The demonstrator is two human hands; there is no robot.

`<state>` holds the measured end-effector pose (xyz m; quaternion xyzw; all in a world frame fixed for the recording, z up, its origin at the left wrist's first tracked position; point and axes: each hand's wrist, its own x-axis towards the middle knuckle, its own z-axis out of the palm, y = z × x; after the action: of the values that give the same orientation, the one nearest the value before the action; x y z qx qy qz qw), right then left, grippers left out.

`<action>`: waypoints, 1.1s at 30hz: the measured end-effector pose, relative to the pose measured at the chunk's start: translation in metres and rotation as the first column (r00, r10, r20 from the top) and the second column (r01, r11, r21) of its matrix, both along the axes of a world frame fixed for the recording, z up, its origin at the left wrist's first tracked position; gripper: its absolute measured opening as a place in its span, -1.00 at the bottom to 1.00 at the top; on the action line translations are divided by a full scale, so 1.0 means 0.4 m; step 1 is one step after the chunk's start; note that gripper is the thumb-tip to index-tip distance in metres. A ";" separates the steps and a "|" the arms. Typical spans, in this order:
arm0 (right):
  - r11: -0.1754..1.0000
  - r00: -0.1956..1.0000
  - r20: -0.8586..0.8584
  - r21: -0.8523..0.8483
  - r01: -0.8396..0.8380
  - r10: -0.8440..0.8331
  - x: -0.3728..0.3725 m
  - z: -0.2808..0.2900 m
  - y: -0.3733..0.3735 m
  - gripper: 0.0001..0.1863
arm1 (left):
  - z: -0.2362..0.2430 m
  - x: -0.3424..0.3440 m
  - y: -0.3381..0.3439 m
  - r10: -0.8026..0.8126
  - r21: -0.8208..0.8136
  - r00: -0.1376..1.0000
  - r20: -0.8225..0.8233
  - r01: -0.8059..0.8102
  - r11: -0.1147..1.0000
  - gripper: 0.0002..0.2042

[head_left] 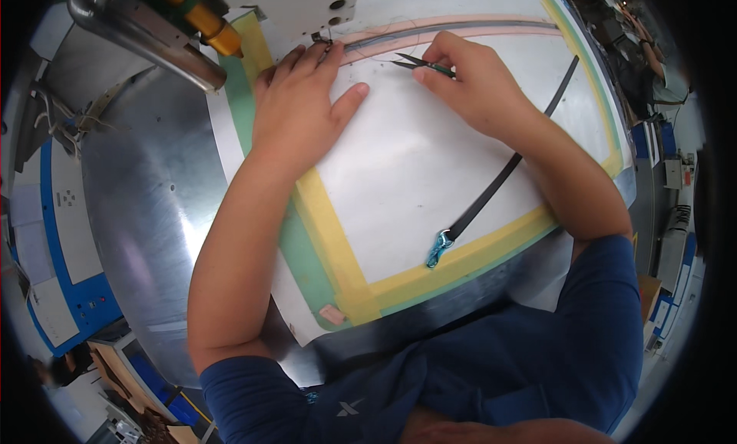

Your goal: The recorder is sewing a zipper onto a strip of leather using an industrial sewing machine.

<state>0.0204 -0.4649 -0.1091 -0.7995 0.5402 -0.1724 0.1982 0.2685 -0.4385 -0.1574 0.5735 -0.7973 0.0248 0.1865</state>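
Thread snips (418,62) with two dark pointed blades and a green handle are held in my right hand (480,79), its fingers closed round them. Their blades are parted, and the tips point left, just below a long pink strip (499,31) with a grey band along its middle. Thin loose threads lie around this strip. My left hand (299,102) rests with fingers stretched and thumb spread on the white sheet (407,137). Its fingertips are beside a small dark metal part (324,42) at the strip's left end; whether they touch it is unclear.
Yellow tape (330,229) and a green border (307,271) frame the sheet. A black strap (491,184) with a teal clip (439,248) lies across it. Machine parts (146,37) overhang the upper left. A shiny metal tabletop (146,191) extends left.
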 end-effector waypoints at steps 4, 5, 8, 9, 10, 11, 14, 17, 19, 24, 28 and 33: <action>0.997 0.993 0.111 0.061 0.040 -0.046 -0.030 -0.035 0.006 -0.65 | -0.002 -0.001 -0.002 -0.006 -0.014 0.999 -0.038 0.006 1.000 -0.53; 0.997 0.992 0.120 0.065 0.039 -0.046 -0.030 -0.041 0.009 -0.65 | -0.004 -0.001 -0.004 -0.017 -0.012 1.000 -0.025 0.016 1.000 -0.53; 0.998 0.993 0.115 0.055 0.015 -0.021 -0.028 -0.044 0.007 -0.64 | 0.002 -0.004 0.001 -0.029 -0.059 0.999 -0.026 0.027 0.998 -0.60; 0.999 0.992 0.124 0.051 0.017 -0.023 -0.028 -0.043 0.004 -0.64 | 0.009 -0.005 0.002 -0.020 -0.054 1.000 -0.022 0.018 0.998 -0.63; 0.998 0.991 0.129 0.069 0.012 -0.021 -0.028 -0.045 0.002 -0.64 | 0.013 -0.007 0.003 -0.011 -0.048 1.000 -0.019 0.010 0.999 -0.66; 0.996 0.991 0.135 0.086 0.008 -0.019 -0.032 -0.048 0.001 -0.64 | 0.013 -0.006 0.003 -0.015 -0.051 1.000 -0.011 0.014 0.999 -0.66; 0.996 0.987 0.160 0.080 -0.031 0.018 -0.040 -0.039 0.005 -0.63 | 0.027 0.001 0.022 -0.072 -0.085 0.995 0.064 0.077 0.993 -0.63; 0.988 0.983 0.177 0.138 -0.067 0.042 -0.042 -0.016 0.007 -0.63 | 0.035 -0.003 0.028 -0.080 -0.041 0.997 -0.006 0.079 0.996 -0.64; 0.990 0.979 0.195 0.118 -0.074 0.050 -0.046 -0.024 0.006 -0.64 | 0.037 -0.015 0.027 0.002 -0.014 1.000 0.005 -0.002 1.000 -0.51; 0.995 0.980 0.179 0.044 -0.091 0.082 -0.034 -0.024 0.016 -0.65 | 0.012 -0.021 0.013 0.017 -0.084 0.990 0.137 -0.005 0.996 -0.39; 0.995 0.970 0.224 0.013 -0.097 0.092 -0.023 -0.027 0.005 -0.67 | 0.024 -0.022 0.014 -0.002 -0.033 0.999 0.039 0.003 0.999 -0.41; 0.993 0.950 0.289 -0.040 -0.113 0.120 0.031 -0.004 -0.027 -0.70 | 0.022 -0.013 0.004 -0.056 -0.068 0.996 -0.066 0.051 0.996 -0.53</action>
<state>0.0327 -0.4755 -0.1106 -0.7981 0.4550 -0.2823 0.2763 0.2633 -0.4370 -0.1485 0.5461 -0.8043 0.0264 0.2330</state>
